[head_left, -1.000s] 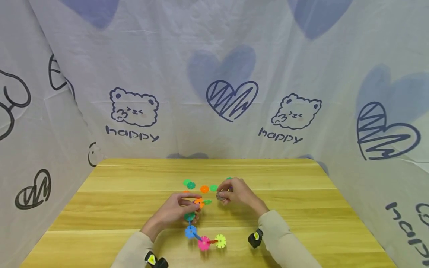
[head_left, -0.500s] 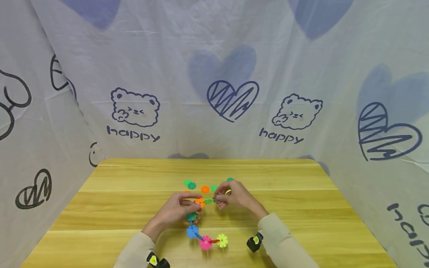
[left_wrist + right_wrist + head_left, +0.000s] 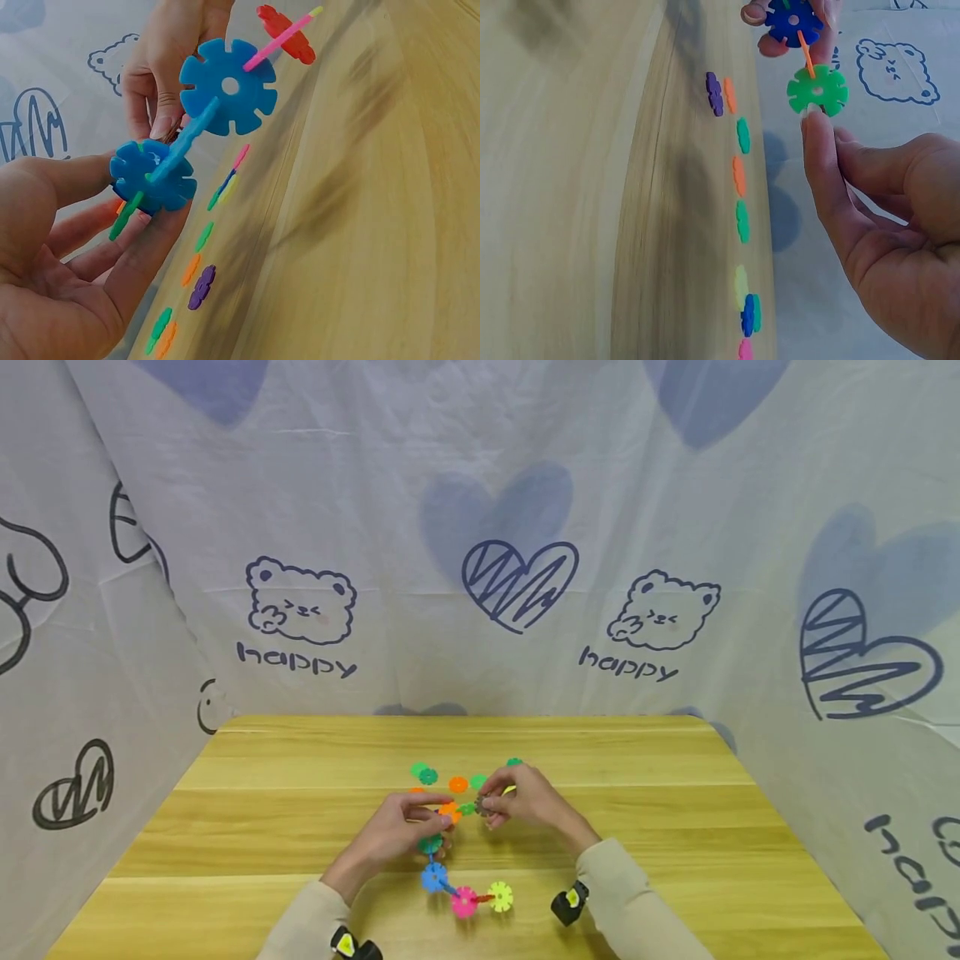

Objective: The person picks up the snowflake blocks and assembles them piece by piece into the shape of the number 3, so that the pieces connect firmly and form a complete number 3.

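My left hand (image 3: 397, 828) pinches a chain of slotted snowflake discs near its orange disc (image 3: 450, 812). From there the chain hangs down through a blue disc (image 3: 433, 877) and a pink disc (image 3: 464, 902) to a yellow one (image 3: 501, 897). On the chain's other end, a green disc (image 3: 817, 90) points toward my right hand (image 3: 525, 797). That hand pinches a greyish disc (image 3: 482, 804) between thumb and fingers, right at the green disc's edge. In the right wrist view the greyish disc is mostly hidden behind the fingertips.
Loose snowflake discs lie in a row on the wooden table (image 3: 675, 827) beyond the hands, among them an orange disc (image 3: 458, 784), a teal disc (image 3: 428, 776) and a purple disc (image 3: 715, 94). A patterned cloth (image 3: 405, 635) hangs behind the table and at both sides.
My right hand has moved left and slightly down, bringing the greyish disc from a gap away up to the green disc. The left hand and chain have shifted slightly right.
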The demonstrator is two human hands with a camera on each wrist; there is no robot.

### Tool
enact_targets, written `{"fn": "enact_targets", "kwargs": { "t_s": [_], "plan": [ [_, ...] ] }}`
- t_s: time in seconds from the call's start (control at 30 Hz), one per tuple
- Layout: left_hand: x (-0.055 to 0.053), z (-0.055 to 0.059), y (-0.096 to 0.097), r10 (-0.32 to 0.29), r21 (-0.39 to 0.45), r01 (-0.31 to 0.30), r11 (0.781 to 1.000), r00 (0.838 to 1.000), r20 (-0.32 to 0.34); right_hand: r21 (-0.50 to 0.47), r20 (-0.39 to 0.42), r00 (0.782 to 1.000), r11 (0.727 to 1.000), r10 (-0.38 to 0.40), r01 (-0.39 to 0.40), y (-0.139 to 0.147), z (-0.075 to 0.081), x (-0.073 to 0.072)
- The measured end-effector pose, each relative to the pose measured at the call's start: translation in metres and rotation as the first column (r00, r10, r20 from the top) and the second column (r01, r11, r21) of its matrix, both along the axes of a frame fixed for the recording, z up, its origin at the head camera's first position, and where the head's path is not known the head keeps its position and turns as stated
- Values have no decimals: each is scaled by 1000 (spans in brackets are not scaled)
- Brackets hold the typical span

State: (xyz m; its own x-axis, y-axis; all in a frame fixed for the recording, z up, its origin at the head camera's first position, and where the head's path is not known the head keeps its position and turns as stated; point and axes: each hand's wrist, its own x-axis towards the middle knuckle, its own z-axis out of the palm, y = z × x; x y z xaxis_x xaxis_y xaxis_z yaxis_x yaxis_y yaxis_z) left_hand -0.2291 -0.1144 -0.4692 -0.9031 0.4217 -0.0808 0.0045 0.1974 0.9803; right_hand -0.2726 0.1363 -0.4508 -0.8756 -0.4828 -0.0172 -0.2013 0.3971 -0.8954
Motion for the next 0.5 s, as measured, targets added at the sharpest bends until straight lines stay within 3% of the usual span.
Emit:
{"fn": "enact_targets", "kwargs": {
  "t_s": [0.3, 0.5],
  "plan": [
    [1, 1, 3, 67, -49, -68, 996, 997, -25, -32, 37, 999, 999, -15, 17, -3, 0, 1],
    [1, 5, 5, 60, 16, -60, 998, 998, 4, -43, 27, 997, 997, -70, 71, -6, 1, 1]
  ]
}}
